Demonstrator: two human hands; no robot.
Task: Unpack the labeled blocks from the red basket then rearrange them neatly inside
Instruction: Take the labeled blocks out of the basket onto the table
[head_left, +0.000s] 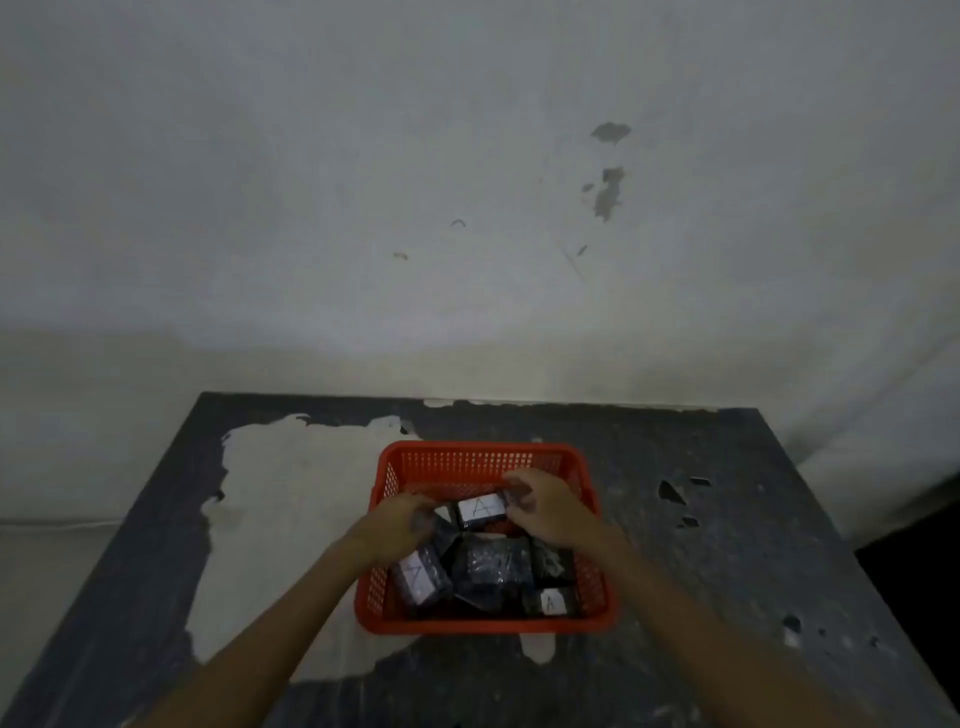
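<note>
Worn table (727, 571), hands (480, 512) in red basket (467, 457)

The basket (483, 460) sits mid-table (727, 519), blocks (493, 569) jumbled inside, wall (363, 182) behind.

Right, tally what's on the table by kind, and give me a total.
Red basket: 1
Dark wrapped blocks in the basket, as far as can be told apart: 5, three showing a white label marked A
Total: 6
Both hands are on the far labelled block.
</note>
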